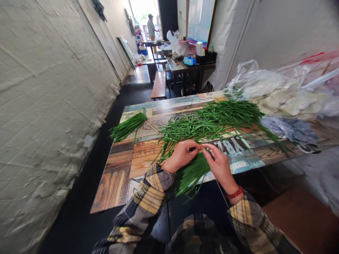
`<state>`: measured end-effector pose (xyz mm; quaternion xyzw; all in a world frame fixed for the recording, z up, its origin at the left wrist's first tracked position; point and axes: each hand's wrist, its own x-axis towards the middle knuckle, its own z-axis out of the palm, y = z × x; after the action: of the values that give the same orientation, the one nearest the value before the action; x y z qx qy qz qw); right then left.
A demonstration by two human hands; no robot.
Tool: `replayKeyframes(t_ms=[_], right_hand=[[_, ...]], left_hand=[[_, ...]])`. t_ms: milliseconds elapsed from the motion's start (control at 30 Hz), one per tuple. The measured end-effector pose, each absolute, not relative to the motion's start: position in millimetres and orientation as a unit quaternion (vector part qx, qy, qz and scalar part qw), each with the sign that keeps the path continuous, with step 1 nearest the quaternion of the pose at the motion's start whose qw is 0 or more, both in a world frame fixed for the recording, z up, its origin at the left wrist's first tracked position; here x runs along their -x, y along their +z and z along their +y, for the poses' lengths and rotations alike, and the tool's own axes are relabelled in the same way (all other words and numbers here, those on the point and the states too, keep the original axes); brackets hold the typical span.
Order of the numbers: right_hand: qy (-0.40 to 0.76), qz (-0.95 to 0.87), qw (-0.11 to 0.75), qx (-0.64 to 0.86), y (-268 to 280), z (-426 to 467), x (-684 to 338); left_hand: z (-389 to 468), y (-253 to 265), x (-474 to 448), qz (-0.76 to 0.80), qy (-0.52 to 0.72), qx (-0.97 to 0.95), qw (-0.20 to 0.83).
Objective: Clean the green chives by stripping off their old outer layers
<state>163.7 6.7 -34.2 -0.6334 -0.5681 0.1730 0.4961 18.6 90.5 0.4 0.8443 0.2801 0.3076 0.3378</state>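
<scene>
At the table's near edge a bundle of green garlic chives (192, 173) lies with its leaf ends over the edge. My left hand (184, 154) is closed at the bundle's upper end, thumb and fingers pinched on a thin tan tie strand. Close beside it, my right hand (217, 164) pinches the same strand, the fingertips of both hands nearly meeting. A length of the tie strand (221, 193) hangs below my right hand. Beyond my hands spreads a loose pile of garlic chives (225, 114). Another gathered bundle (128, 127) rests at the table's left, a tan strand (153, 127) beside it.
Clear plastic bags with pale contents (288, 100) cover the right of the patterned table (119, 167). A rough white wall (47, 106) runs along the left. Farther off are a bench (159, 84), a cluttered table (182, 66) and a person (151, 27) near the bright doorway.
</scene>
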Motion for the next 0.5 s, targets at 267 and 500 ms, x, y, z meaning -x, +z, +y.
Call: replayKeyframes(t_ms=[267, 500], right_hand=[[0.179, -0.555, 0.496, 0.643, -33.1, 6.4, -162.9], [0.170, -0.560, 0.489, 0.646, -31.1, 5.5, -163.3]], left_hand=[[88.8, -1.3, -18.6, 0.248, 0.271, -0.862, 0.349], [93.8, 4.1, -11.5, 0.294, 0.267, -0.843, 0.363]])
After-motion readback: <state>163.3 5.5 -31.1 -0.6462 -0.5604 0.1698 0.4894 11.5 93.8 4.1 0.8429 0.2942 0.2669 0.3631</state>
